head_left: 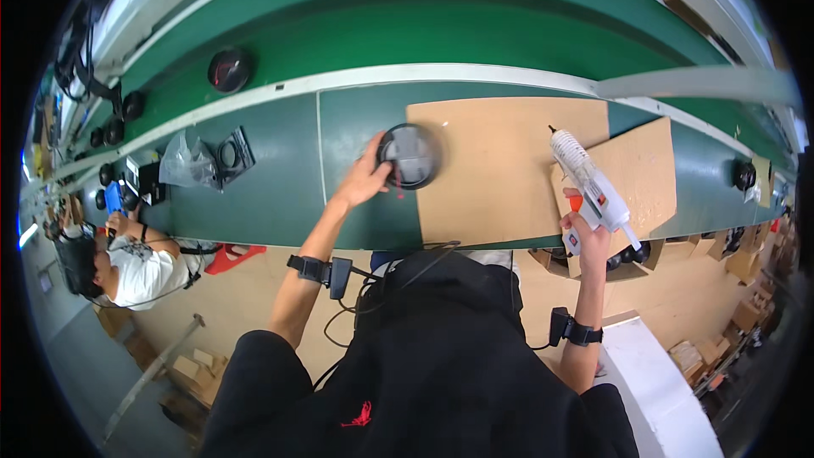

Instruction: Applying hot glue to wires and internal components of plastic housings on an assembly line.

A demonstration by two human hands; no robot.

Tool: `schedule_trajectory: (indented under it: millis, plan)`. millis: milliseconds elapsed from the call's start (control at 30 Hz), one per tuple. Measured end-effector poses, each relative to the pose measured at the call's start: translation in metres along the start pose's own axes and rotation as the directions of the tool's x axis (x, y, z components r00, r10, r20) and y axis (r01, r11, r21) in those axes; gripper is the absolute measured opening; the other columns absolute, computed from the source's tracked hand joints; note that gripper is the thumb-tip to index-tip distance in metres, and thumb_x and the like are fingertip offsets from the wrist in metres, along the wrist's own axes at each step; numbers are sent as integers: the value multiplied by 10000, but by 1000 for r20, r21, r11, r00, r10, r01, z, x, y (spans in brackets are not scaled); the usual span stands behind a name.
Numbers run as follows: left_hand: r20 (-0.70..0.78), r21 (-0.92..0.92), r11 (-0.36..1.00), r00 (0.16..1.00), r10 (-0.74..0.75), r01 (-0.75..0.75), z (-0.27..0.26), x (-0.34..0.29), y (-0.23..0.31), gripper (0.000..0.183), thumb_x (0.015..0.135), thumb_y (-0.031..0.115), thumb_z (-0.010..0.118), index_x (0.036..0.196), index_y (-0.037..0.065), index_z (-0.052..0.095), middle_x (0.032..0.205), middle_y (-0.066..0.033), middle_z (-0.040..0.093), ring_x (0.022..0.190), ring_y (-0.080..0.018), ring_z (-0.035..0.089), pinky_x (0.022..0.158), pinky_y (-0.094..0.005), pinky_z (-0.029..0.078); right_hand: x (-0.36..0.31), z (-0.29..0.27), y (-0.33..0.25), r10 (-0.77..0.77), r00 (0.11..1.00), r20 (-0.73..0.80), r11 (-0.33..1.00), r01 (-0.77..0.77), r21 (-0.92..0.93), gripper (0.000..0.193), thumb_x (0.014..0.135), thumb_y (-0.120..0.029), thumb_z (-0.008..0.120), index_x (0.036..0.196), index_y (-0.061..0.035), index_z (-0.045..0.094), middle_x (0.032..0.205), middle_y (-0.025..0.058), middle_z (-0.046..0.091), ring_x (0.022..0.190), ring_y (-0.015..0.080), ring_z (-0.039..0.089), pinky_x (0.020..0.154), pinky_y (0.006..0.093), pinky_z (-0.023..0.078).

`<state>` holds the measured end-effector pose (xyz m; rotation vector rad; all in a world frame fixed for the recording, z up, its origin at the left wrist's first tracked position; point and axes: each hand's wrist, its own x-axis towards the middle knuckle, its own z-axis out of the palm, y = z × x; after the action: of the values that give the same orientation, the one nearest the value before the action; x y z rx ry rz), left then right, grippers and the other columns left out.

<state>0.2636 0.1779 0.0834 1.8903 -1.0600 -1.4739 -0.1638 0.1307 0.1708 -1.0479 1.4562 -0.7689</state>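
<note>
My left hand (365, 176) grips the left rim of a round black part with a grey middle (410, 155); the part's right edge is blurred. It is over the left edge of a flat brown cardboard sheet (496, 178), and a red bit shows just below it. In my right hand (588, 236) is a white glue gun (591, 181) with a cartridge, my fingers wrapped round its handle. Its dark nozzle points up and left over the cardboard. Beneath the glue gun lies a second, angled cardboard piece (649, 165).
Beyond the green worktable (360, 114) runs a green belt (381, 30) carrying another round black part (230, 70). A clear plastic bag (188, 163) and a packet with a black cable (235, 157) lie left. A co-worker (148, 267) sits far left. Boxes of black parts (627, 259) stand below right.
</note>
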Motion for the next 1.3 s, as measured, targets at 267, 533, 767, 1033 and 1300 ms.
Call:
schedule_trajectory:
  millis: [267,533,767,1033,1300]
  plan:
    - [-47,-997,63,990,-134,-39,-146,-25,-122,461,1086,391,395,1036,10,650,907,-158,728,887,-311,741,742,-411,598,-19,88,-33,120,979,165,956,-69,-285,291,888,29,630,1178,13,652,1064,104,709,689,137,643,623,269,529]
    - [-41,385,875,941,335,-294,-113,-16,-54,337,930,270,695,1186,50,695,941,-143,742,764,-274,711,732,-400,559,-37,92,-24,52,994,99,992,-40,-120,308,872,-18,645,1175,40,639,1023,133,693,720,174,652,668,307,530]
    - [136,612,735,955,264,-291,-58,22,-26,305,976,276,630,1168,42,664,1078,-160,727,890,-367,698,795,-451,554,-48,17,-41,-329,938,-111,916,346,203,420,890,-102,621,1273,32,509,1266,247,602,732,232,633,753,356,539]
    - [-223,559,684,709,669,-469,-63,14,-35,313,891,153,693,1201,114,681,1063,-122,655,936,-314,666,786,-439,561,-44,27,-23,-42,987,-152,974,7,-226,389,880,12,596,1266,52,571,1175,170,708,795,188,706,680,279,540]
    - [274,483,516,681,679,-708,-11,3,-10,220,831,138,760,1045,105,720,916,-25,599,861,-214,642,668,-368,569,-33,88,-12,40,987,154,983,-12,-181,367,893,39,607,1260,57,613,1161,183,710,1018,265,715,775,303,554]
